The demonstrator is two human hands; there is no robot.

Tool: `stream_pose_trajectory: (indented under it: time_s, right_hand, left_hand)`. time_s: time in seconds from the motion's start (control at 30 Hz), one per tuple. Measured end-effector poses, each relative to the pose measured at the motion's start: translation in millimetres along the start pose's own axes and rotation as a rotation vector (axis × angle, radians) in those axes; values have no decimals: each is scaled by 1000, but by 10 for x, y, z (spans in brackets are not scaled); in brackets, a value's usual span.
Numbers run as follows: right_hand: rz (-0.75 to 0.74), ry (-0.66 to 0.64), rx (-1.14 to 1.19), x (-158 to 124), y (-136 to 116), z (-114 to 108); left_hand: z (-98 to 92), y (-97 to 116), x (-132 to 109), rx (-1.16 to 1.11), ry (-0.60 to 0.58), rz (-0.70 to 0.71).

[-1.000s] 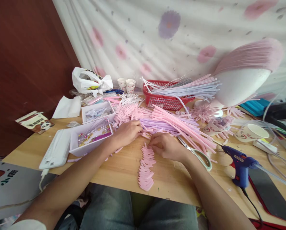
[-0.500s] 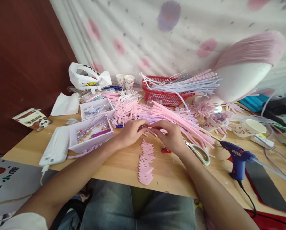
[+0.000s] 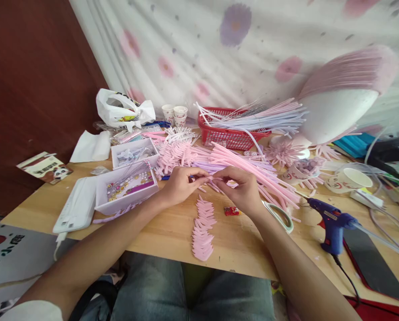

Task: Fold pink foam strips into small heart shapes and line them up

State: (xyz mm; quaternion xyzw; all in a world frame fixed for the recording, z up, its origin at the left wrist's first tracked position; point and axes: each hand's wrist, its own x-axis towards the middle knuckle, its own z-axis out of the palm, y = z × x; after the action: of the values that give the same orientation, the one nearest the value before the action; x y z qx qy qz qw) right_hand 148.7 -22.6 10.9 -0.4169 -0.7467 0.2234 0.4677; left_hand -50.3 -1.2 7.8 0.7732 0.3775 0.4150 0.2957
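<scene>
Fingertips pinched, my left hand and my right hand meet over the middle of the table. Between them is a short pink pipe cleaner piece, mostly hidden by the fingers. Below the hands, bent pink pipe cleaner pieces lie nested in a column running toward the table's front edge. Long pink pipe cleaners are spread just behind my right hand. A heap of short pink pieces lies behind my left hand. Scissors rest partly under my right forearm, near a small red item.
White boxes of beads and a white power bank stand at left. A red basket of pipe cleaners is at the back. On the right are a blue glue gun, a dark phone and a paper cup.
My right hand has shifted slightly right, and the fingertips of both hands are a little farther apart. More of the small red item shows beside my right wrist.
</scene>
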Motion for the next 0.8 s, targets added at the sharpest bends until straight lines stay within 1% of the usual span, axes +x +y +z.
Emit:
stream_pose_trajectory:
  time_s: [0.07,0.2,0.4,0.57,0.7,0.8]
  right_hand:
    - [-25,-9,-13,2,-10,0]
    - [-23,-3,-40,6,-2,-3]
    - [36,-17,-53,7,17,-2]
    - [94,-102,-21,6,28,6]
    - [95,-185,-13,15,39,-9]
    - [89,-223,-18,21,37,-37]
  left_hand:
    - [5,-4,-4,16,5,10]
    - [12,-8,-5,36,18,34]
    - [12,5,-3,48,11,70]
    - [1,-26,-2,26,-61,99]
    - [-21,-68,6,32,-92,85]
    - [-41,-86,16,38,-137,90]
